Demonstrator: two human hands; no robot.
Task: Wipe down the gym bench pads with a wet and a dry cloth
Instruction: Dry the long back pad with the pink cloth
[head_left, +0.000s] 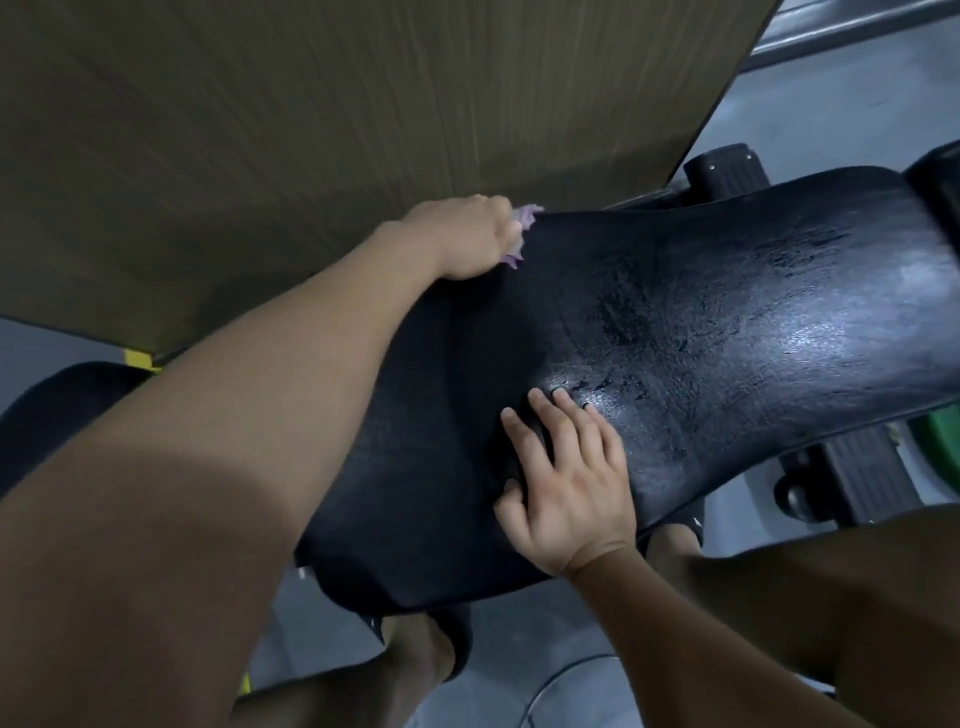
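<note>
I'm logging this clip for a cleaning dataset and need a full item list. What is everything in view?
bench pad: one, black, wet sheen towards the right, across the middle
cloth: one, purple, at the pad's far edge
panel: one, brown wood grain, upper left behind the pad
ribbed plates: two, black, one beyond the pad, one below it at right
green object: one, right edge, cut off, cannot tell what
yellow part: one, left, under the panel
floor: grey, upper right and below
left hand: holds the cloth at the pad's edge
right hand: flat on the pad, fingers spread
</note>
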